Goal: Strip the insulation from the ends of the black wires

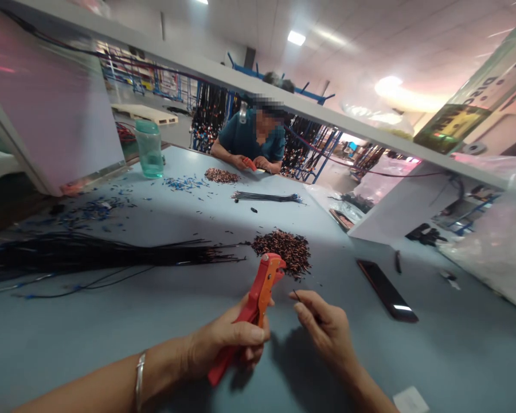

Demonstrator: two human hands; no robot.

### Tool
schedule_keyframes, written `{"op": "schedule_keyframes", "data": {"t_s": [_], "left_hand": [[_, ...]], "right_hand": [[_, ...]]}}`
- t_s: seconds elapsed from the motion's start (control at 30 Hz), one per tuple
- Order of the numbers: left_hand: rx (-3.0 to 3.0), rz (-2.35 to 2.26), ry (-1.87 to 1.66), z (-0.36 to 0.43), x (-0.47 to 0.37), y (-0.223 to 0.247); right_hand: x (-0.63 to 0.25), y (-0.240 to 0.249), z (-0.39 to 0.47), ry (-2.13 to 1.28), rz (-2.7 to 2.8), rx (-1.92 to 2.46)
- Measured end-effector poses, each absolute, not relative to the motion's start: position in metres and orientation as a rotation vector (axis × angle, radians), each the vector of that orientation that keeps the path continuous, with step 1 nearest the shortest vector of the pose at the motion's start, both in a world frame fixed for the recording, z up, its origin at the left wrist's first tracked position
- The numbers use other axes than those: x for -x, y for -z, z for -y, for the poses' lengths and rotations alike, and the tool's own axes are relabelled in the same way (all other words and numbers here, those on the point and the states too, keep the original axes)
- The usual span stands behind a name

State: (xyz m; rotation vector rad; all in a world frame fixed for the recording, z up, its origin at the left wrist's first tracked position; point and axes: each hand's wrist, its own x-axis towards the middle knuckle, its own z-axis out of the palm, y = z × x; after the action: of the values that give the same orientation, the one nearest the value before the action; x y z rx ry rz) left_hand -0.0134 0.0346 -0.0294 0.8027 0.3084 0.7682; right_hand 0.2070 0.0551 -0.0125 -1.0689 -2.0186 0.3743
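My left hand [241, 338] is wrapped round the handles of a red and orange wire stripper [262, 289], which stands tilted with its jaws up. To the right of the tool, my right hand [322, 321] pinches a thin black wire [297, 295] between thumb and fingertips. Only a short end of that wire shows, near the stripper's jaws but apart from them. Behind the jaws lies a heap of short black and copper-coloured offcuts [290, 249]. A thick bundle of long black wires [112, 255] stretches over the left of the table, its stripped ends towards the heap.
Across the table [172, 321] a person [251, 137] holds a similar red tool. A green water bottle [149, 150] stands back left, near scattered blue bits [90, 212]. A smaller wire bundle [266, 197] lies mid-table. At right is a dark phone [384, 289]; a shelf beam [309, 109] crosses above.
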Motion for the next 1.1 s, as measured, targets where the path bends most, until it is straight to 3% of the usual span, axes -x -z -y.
{"op": "schedule_keyframes", "data": {"t_s": [0.63,0.97,1.1], "left_hand": [[-0.729,-0.293,-0.653,-0.03,0.015,0.02],[-0.911,-0.643,-0.749,-0.034,0.017,0.025],[-1.041,-0.69,-0.805,-0.034,0.018,0.027]], "right_hand": [[-0.218,-0.006,-0.048,-0.178,1.848,1.028],[-0.206,-0.002,-0.041,-0.598,2.249,0.746],[-0.197,0.005,-0.037,-0.591,2.41,0.642]]}}
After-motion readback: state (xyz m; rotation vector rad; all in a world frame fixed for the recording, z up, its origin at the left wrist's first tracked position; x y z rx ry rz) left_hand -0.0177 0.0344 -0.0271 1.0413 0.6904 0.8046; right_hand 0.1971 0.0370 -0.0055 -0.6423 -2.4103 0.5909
